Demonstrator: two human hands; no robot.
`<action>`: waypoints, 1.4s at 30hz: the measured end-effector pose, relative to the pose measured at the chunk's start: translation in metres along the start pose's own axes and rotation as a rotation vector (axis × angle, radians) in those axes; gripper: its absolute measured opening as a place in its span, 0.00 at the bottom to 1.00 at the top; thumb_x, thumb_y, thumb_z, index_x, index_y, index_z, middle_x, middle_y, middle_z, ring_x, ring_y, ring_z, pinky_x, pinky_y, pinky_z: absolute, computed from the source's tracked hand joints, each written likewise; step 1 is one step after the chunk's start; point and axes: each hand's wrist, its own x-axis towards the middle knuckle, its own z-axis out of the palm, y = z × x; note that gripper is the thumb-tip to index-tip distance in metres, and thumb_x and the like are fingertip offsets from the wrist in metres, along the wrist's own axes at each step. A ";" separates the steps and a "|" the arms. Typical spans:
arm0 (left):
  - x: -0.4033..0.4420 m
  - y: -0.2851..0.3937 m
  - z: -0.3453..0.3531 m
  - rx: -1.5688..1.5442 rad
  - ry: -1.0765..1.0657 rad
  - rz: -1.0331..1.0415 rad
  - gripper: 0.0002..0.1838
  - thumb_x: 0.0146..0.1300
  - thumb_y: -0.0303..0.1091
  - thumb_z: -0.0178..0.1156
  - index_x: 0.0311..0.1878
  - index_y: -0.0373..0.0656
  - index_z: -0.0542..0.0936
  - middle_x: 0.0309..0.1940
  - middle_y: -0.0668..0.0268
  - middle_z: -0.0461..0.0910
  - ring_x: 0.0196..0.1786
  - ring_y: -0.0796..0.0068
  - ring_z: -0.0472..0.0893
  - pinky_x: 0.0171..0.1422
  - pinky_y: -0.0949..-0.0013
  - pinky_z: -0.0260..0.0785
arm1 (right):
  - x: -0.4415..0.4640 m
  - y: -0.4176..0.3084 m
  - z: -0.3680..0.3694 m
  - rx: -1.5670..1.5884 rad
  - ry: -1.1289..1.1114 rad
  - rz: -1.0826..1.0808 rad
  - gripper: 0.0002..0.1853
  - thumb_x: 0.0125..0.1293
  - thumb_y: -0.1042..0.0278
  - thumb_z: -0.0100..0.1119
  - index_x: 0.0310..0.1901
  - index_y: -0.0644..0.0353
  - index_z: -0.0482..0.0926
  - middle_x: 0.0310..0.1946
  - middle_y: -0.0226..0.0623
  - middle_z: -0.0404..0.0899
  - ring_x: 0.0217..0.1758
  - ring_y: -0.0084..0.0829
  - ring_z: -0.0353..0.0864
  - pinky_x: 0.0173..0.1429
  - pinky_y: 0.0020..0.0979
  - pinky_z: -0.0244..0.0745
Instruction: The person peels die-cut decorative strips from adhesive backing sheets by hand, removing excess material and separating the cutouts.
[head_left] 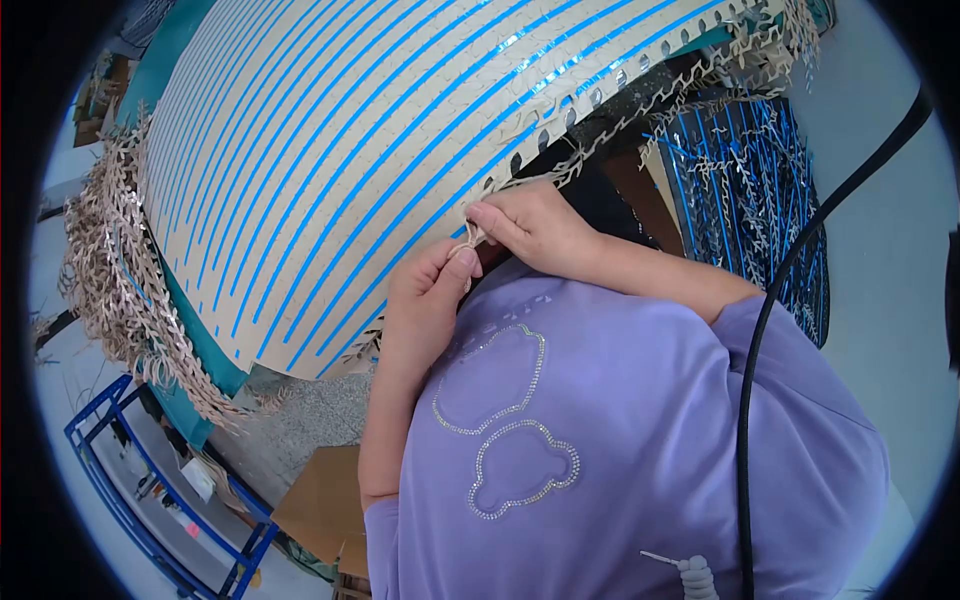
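Observation:
A large cream sheet (pixel 330 150) with blue stripes and cut-out edges lies on the table. At its near edge, my left hand (pixel 432 290) pinches a thin cream strip (pixel 473 240) between thumb and fingers. My right hand (pixel 535 225) holds the same strip just up and to the right, its thumb pressed on it. The hands are close together in front of the purple shirt. A jagged cream offcut strand (pixel 620 125) runs from near my right hand along the sheet's edge toward the upper right.
Tangled offcuts (pixel 120 270) hang over the table's left side. A dark blue-striped piece (pixel 740 180) lies at the right. At the lower left are a blue metal frame (pixel 150 500) and a cardboard box (pixel 325 505). A black cable (pixel 790 270) crosses the right side.

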 end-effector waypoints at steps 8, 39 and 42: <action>-0.026 -0.035 -0.056 0.000 0.005 -0.093 0.08 0.66 0.31 0.51 0.35 0.38 0.77 0.20 0.76 0.68 0.25 0.88 0.65 0.28 0.80 0.55 | -0.011 0.069 -0.019 -0.215 -0.093 0.092 0.13 0.64 0.60 0.52 0.37 0.62 0.80 0.27 0.40 0.80 0.29 0.36 0.79 0.36 0.33 0.72; -0.108 -0.091 -0.116 -0.188 0.263 -0.144 0.15 0.65 0.37 0.52 0.23 0.40 0.75 0.16 0.75 0.69 0.19 0.89 0.64 0.22 0.81 0.52 | 0.036 0.005 0.029 0.235 -0.250 0.383 0.27 0.66 0.46 0.49 0.22 0.64 0.77 0.16 0.33 0.74 0.20 0.22 0.71 0.29 0.25 0.66; -0.114 -0.105 -0.109 -0.145 0.266 -0.117 0.14 0.65 0.38 0.53 0.27 0.37 0.76 0.16 0.72 0.70 0.19 0.87 0.67 0.23 0.81 0.55 | 0.029 0.009 0.023 0.340 -0.492 0.576 0.25 0.62 0.43 0.54 0.30 0.64 0.79 0.21 0.34 0.77 0.24 0.24 0.73 0.33 0.24 0.69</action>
